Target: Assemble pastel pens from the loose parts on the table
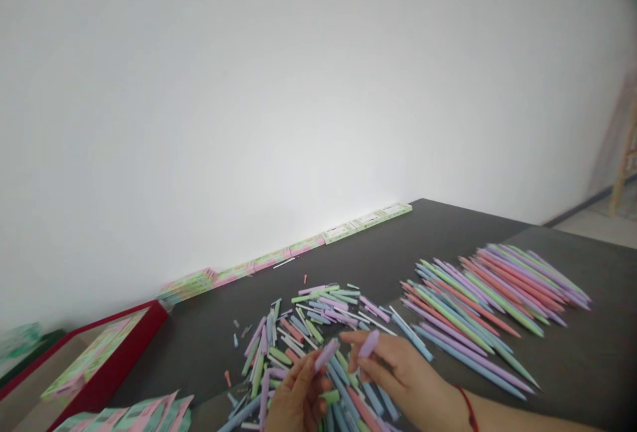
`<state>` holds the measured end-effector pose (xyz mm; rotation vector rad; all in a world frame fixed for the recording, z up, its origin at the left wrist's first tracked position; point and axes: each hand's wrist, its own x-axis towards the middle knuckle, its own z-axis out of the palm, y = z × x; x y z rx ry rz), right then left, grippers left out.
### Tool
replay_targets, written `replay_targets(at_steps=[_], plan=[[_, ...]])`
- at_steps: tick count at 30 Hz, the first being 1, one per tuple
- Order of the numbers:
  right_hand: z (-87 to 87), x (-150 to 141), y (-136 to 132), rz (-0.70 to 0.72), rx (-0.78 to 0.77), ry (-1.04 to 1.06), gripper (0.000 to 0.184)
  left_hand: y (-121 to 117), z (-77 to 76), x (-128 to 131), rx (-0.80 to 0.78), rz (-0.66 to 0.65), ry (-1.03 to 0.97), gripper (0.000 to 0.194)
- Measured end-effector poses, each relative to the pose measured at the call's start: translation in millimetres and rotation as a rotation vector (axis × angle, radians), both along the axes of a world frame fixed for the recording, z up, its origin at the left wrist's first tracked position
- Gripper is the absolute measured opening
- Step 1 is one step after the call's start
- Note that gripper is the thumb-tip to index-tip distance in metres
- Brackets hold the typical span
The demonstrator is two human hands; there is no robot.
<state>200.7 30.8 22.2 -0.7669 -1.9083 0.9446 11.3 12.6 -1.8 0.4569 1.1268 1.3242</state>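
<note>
My left hand (298, 395) is closed on a purple pen piece (326, 355), its end pointing up and to the right. A light green pen piece (329, 397) shows at its fingers; whether it is held or lies behind them I cannot tell. Close by on the right, my right hand (393, 365) pinches another purple pen piece (369, 344) between thumb and fingers. The two purple pieces are apart. Around and beneath both hands spreads a heap of loose pen parts (308, 319) in purple, green, blue and coral, mixed with thin white sticks.
Rows of long whole pens (497, 286) lie to the right on the dark table (448, 219). Printed flat boxes (368, 219) line the wall. A red box (134, 346) holding a printed pack stands at left, with pink and green packets (139, 415) in front.
</note>
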Motion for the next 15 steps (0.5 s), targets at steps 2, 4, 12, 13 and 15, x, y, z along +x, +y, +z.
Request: replay_targets(at_steps=[2, 4, 12, 13, 15], plan=[[4.6, 1, -1, 0.006, 0.095, -0.087, 0.024, -1, -1.6, 1, 0.01, 0.001, -0.005, 0.019], [6.2, 2, -2, 0.022, 0.168, -0.142, 0.027, -1, -5.0, 1, 0.024, -0.004, 0.016, 0.022], [2.1, 5, 5, -0.002, 0.382, -0.434, 0.037, -4, -19.9, 2, 0.068, -0.218, 0.186, 0.035], [2.6, 5, 6, -0.013, 0.368, -0.453, 0.035, -6, -20.4, 4, 0.09, -0.25, 0.245, 0.034], [4.3, 4, 7, -0.026, 0.304, -0.439, 0.03, -9, -19.4, 8, 0.162, -0.297, 0.369, 0.03]])
